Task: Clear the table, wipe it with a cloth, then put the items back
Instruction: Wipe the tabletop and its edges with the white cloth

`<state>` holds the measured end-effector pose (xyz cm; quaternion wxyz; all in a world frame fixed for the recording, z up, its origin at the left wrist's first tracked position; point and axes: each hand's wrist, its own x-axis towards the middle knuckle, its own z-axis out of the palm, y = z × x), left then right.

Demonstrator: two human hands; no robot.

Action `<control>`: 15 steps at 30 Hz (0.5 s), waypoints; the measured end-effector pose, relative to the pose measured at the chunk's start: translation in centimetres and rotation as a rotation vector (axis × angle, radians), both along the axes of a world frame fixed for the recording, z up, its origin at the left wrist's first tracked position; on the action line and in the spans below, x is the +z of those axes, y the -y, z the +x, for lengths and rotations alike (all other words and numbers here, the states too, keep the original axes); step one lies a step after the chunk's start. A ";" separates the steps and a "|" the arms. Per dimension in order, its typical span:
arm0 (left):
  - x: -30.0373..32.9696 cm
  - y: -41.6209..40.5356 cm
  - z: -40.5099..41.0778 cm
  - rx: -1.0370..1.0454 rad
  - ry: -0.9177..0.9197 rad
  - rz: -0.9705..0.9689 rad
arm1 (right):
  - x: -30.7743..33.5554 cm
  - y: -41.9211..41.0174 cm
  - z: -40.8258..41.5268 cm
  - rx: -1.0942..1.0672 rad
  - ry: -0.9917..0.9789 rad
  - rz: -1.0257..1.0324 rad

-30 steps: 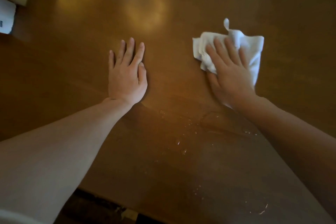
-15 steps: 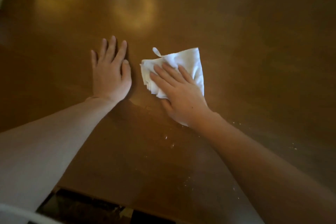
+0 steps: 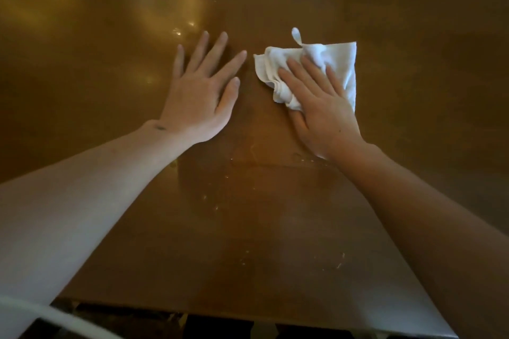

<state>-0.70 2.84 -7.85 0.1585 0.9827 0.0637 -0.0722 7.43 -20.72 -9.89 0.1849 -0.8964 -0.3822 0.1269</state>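
Observation:
A folded white cloth lies on the brown wooden table, right of centre. My right hand lies flat on the cloth's lower half, fingers spread, pressing it onto the wood. Just left of the cloth, my left hand rests palm down on the bare wood, fingers apart and holding nothing. A small gap separates its fingertips from the cloth's left edge.
Water droplets and wet streaks sit on the wood below both hands, with more near the front edge. A white sleeve edge shows at the bottom left. Dark floor lies below the table edge.
My right hand swept the cloth from the right toward my left hand, and it now sits slightly right again. My left hand stayed planted with fingers a bit more spread.

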 end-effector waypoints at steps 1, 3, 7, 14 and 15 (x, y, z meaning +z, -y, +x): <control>-0.1 0.6 0.2 -0.012 -0.011 0.004 | 0.1 1.0 0.1 -0.027 -0.007 0.007; -0.3 2.3 0.7 -0.025 -0.044 0.007 | 0.2 3.9 0.2 -0.087 -0.023 0.004; -0.6 6.4 1.9 -0.063 -0.097 -0.007 | 0.4 10.4 0.6 -0.213 -0.049 0.003; -0.3 14.3 4.3 -0.059 -0.143 0.027 | 0.3 20.8 0.4 -0.384 -0.033 -0.014; -0.2 15.2 4.6 -0.079 -0.150 0.037 | 0.2 22.2 0.1 -0.414 -0.028 -0.021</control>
